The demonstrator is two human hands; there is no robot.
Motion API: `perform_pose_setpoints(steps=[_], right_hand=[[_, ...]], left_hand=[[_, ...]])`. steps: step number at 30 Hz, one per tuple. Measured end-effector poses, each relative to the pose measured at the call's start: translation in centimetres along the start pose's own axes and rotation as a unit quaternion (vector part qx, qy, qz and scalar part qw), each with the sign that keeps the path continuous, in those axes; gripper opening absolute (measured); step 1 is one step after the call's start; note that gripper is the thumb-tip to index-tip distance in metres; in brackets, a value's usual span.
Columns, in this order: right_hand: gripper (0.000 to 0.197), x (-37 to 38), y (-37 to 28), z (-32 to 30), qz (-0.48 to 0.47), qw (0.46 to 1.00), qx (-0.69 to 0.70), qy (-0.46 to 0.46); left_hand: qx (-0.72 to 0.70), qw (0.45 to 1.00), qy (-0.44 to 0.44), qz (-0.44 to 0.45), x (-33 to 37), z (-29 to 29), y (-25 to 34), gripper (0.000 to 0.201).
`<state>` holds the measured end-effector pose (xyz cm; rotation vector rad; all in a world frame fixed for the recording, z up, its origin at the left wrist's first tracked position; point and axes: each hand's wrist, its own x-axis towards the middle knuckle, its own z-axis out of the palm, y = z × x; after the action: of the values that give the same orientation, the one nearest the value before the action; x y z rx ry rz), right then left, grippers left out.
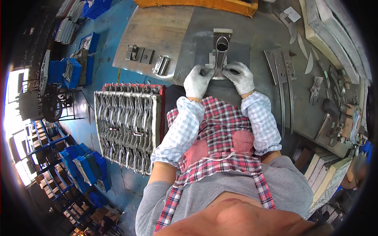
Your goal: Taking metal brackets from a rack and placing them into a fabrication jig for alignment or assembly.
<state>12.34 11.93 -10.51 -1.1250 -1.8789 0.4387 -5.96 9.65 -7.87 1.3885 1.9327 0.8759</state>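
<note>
A shiny metal tube (221,55), its open round end facing up, stands on a small metal fixture (223,31) at the bench's near edge. My left hand (198,81), in a white glove, is closed with thumb and fingertips pinched at the left of the tube's near lower end. On the other side, my gloved right hand (239,77) has its fingers curled in, its thumb and fingertips against the same lower end. The fingertips partly hide the spot where they grip.
Metal blocks (140,54) and a small clamp-like part (161,65) lie on the bench at left. Long curved metal strips (280,88) lie at right, near loose blades (302,45). Left of me stands a rack (126,126) of bent metal rods. An orange bin edge (204,4) borders the far side.
</note>
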Motion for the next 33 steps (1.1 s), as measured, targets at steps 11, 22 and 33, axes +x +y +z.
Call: perform_pose_setpoints(steps=[11, 22, 33], right_hand=[[0.036, 2.8, -6.7, 0.1, 0.226, 0.956, 0.182, -0.039], [0.031, -0.7, -18.8, 10.2, -0.19, 0.923, 0.102, -0.318], [0.02, -2.2, -15.3, 10.4, -0.1, 0.9, -0.046, -0.421]], left_hand=[[0.034, 0.999, -0.002, 0.029, -1.1, -2.8, -1.5, 0.027], [-0.095, 0.965, -0.087, -0.227, -15.2, -22.0, -15.4, 0.062], [0.214, 0.891, 0.226, -0.33, -23.2, -39.9, -46.5, 0.037]])
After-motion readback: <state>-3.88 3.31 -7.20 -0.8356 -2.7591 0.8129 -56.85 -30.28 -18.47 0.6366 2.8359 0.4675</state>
